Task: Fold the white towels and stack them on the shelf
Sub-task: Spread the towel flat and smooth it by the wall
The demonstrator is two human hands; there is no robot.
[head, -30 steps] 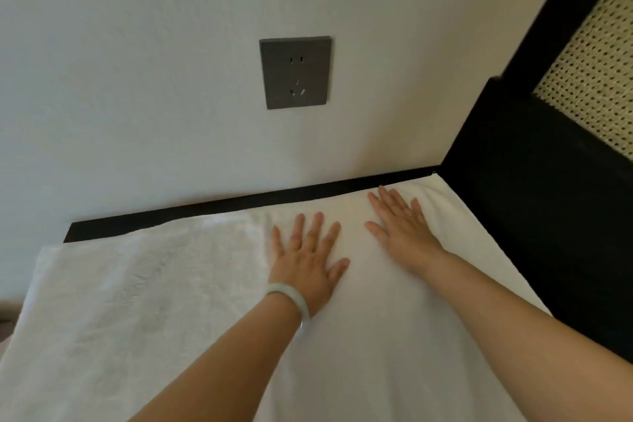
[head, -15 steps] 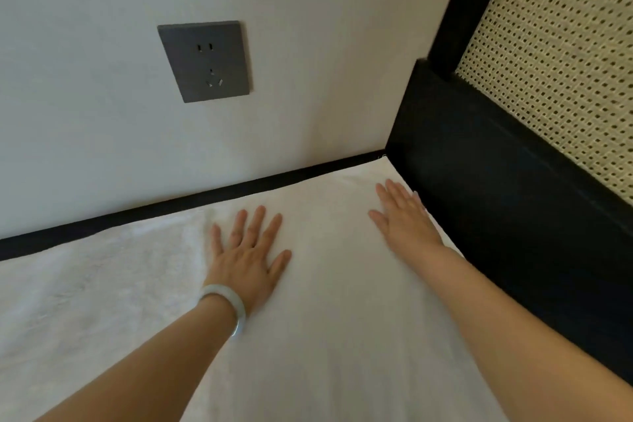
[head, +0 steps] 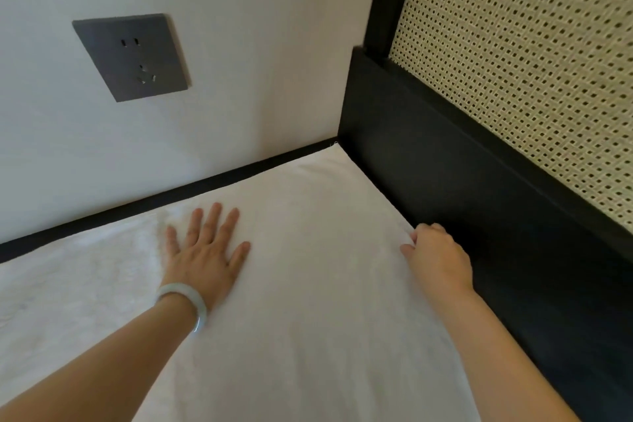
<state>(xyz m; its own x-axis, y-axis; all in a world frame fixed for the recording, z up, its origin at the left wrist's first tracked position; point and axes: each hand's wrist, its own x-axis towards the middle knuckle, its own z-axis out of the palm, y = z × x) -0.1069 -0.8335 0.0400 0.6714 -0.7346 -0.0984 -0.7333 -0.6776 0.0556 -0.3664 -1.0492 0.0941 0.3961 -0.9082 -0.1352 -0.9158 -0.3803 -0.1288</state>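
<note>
A white towel (head: 308,284) lies spread flat over a dark shelf surface, reaching the wall at the back and the black frame on the right. My left hand (head: 205,250), with a pale bangle on its wrist, presses flat on the towel near its middle, fingers spread. My right hand (head: 436,255) sits at the towel's right edge beside the black frame, its fingers curled down over that edge. The fingertips are hidden behind the hand.
A black strip of the shelf (head: 191,187) shows along the wall. A grey wall socket (head: 132,56) is above it. A black frame (head: 479,216) with a woven cane panel (head: 531,79) stands close on the right.
My right hand slid from flat on the towel to its right edge and curled its fingers there. My left hand stayed pressed flat. The view shifted right and closer.
</note>
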